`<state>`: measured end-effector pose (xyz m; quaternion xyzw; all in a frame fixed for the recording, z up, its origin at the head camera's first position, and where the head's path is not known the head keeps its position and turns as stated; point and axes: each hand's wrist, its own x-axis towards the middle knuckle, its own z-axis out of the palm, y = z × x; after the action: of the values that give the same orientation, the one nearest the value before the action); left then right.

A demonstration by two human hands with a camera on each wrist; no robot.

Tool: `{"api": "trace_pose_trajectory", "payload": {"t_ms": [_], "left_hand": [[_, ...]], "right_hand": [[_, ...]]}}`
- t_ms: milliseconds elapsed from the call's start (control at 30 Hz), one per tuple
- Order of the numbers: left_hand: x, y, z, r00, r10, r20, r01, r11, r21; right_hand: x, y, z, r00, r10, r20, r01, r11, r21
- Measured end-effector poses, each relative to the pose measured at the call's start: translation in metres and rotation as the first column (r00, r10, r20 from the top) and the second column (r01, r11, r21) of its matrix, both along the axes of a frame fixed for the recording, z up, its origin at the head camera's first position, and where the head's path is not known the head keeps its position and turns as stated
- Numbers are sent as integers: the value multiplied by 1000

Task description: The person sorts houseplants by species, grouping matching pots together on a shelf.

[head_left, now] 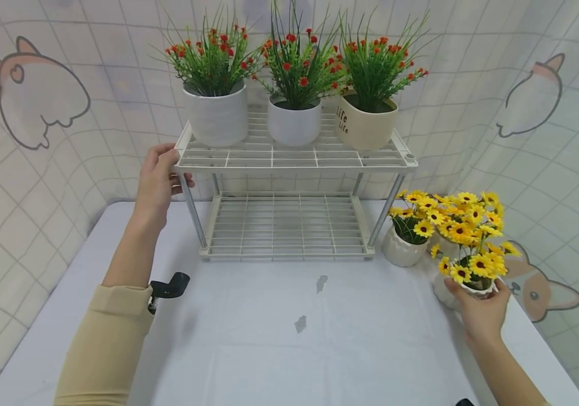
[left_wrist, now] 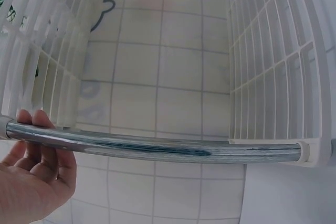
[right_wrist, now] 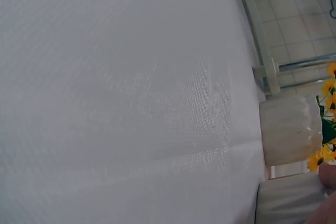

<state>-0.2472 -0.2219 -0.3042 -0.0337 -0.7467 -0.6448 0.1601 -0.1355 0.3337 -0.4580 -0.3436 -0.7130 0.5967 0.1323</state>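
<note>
My left hand grips the white wire rack at its upper left front corner. In the left wrist view, its fingers wrap round the shiny metal post right by the upper shelf. Over at the right, my right hand holds a white pot of yellow daisy-like flowers by its rim. The right wrist view shows part of this pot with the thumb at its rim. Beside it stands another white pot of yellow flowers, and more yellow blooms show behind.
On the upper shelf stand a white ribbed pot, a smaller white pot and a cream pot lettered "Life", all with red flowers. The lower shelf is bare wire. A patterned curtain surrounds the white-covered table.
</note>
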Motion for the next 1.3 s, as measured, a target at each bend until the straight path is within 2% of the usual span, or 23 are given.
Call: {"api": "trace_pose_trajectory", "payload": {"t_ms": [267, 533, 800, 1033, 1300], "left_hand": [[-1, 0, 0, 1000, -7, -3, 7, 999, 40], [-1, 0, 1, 1000, -14, -4, 14, 999, 52], [-1, -1, 0, 1000, -22, -11, 23, 996, 89], [-1, -1, 1, 1000, -27, -4, 27, 996, 80], [0, -4, 1, 999, -43, 8, 42, 997, 60]], "right_hand": [[-4, 1, 2, 999, 21, 45, -22, 1000, 20], [-3, -4, -2, 1000, -14, 19, 14, 1000, 18], [1, -17, -1, 999, 4, 35, -6, 998, 66], [6, -31, 2, 997, 59, 40, -61, 996, 70], [12, -59, 13, 984, 177, 6, -177, 981, 74]]}}
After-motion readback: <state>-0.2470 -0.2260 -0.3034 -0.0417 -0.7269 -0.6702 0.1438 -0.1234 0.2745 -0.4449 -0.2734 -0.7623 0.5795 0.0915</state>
